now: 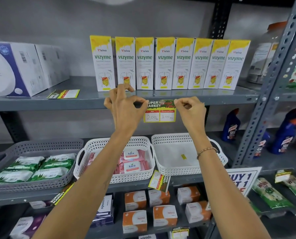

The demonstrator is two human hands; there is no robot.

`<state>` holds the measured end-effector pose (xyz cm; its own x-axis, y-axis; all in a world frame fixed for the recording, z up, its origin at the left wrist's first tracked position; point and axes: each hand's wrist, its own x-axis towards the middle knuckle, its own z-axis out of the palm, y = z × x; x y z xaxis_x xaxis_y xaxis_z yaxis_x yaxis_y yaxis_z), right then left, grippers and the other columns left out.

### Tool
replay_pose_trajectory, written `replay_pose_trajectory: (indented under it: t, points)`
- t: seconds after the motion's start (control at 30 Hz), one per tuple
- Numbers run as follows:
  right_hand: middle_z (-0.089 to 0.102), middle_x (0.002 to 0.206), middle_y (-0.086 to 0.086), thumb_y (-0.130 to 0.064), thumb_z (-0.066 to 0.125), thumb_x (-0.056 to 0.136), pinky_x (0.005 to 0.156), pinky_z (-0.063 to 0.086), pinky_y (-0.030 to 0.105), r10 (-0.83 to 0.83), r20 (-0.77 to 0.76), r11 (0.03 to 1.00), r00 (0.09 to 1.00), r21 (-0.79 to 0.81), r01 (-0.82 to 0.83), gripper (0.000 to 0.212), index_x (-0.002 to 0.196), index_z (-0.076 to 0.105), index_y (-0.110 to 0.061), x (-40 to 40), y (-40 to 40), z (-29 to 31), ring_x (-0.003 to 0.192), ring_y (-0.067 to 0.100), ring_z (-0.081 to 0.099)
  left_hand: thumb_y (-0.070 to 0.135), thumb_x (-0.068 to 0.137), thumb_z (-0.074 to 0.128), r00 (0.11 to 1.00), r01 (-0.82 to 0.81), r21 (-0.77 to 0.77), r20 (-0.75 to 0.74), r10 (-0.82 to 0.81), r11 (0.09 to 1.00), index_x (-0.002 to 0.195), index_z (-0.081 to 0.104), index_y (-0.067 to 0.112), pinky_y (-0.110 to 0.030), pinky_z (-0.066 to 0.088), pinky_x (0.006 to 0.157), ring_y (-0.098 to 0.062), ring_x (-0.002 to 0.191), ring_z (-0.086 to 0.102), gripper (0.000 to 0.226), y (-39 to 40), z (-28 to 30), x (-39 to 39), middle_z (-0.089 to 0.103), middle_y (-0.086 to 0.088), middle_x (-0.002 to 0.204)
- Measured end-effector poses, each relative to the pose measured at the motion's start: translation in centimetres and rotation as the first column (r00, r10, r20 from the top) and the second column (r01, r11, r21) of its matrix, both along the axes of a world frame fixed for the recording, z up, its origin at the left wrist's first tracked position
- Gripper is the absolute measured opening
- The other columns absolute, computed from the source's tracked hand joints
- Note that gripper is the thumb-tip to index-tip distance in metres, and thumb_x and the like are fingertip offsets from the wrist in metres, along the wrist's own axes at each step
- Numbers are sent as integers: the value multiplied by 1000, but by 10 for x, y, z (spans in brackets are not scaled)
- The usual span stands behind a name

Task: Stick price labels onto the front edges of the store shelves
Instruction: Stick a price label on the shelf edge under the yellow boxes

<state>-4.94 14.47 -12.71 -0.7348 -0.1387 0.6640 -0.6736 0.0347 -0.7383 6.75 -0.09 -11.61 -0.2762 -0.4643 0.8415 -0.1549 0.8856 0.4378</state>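
A yellow, green and red price label (159, 111) with "200" and "100" written on it hangs against the front edge of the upper grey shelf (57, 105), below a row of Vizyme boxes (165, 63). My left hand (124, 106) pinches the label's top left corner. My right hand (190, 109) pinches its top right corner. Another label (63, 94) lies flat on the same shelf to the left. On the lower shelf edge, one label (159, 181) hangs tilted and another (62, 194) sits skewed further left.
Large white and blue boxes (14, 69) stand at the upper left. The lower shelf holds a grey basket (31, 183) of green wipes, a white basket (116, 177) of pink packs and a nearly bare white basket (178, 170). A slotted upright (271, 87) stands right, with blue bottles (230, 125) beyond.
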Motion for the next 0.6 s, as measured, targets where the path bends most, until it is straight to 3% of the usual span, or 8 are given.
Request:
replay_pose_trajectory:
  t: [0.27, 0.33, 0.4, 0.6]
  points:
    - [64, 87, 1, -24, 70, 81, 63, 44, 4, 3, 20, 999, 1000, -48, -2, 7, 79, 70, -17, -1, -1, 6, 66, -1, 55, 30, 77, 73, 979, 203, 104, -20, -202, 974, 77, 72, 20, -29, 24, 85, -14, 93, 50, 10, 0, 3, -2, 47, 4, 93]
    - [64, 86, 1, -24, 70, 81, 63, 44, 5, -4, 17, 999, 1000, -49, 5, 7, 78, 70, -18, -2, -1, 5, 65, -1, 55, 28, 78, 72, 968, 252, 114, -9, -253, 961, 80, 72, 19, -41, 41, 89, -13, 81, 54, 10, -2, 3, -3, 50, 4, 87]
    - [64, 85, 0, -25, 70, 81, 63, 44, 5, -11, 15, 999, 1000, -49, 12, 8, 78, 71, -17, -3, -1, 6, 63, -3, 55, 29, 79, 71, 970, 244, 103, -1, -245, 964, 80, 72, 20, -50, 46, 86, -8, 73, 50, 9, -3, 3, -4, 51, 6, 83]
    - [60, 81, -2, -22, 71, 81, 61, 42, 2, -24, 6, 998, 1000, -50, 24, 10, 72, 67, -21, -3, -3, 4, 61, -12, 53, 34, 82, 67, 982, 187, 66, 26, -189, 980, 79, 68, 24, -30, 26, 83, -4, 74, 45, 11, -4, 1, -8, 49, 9, 85]
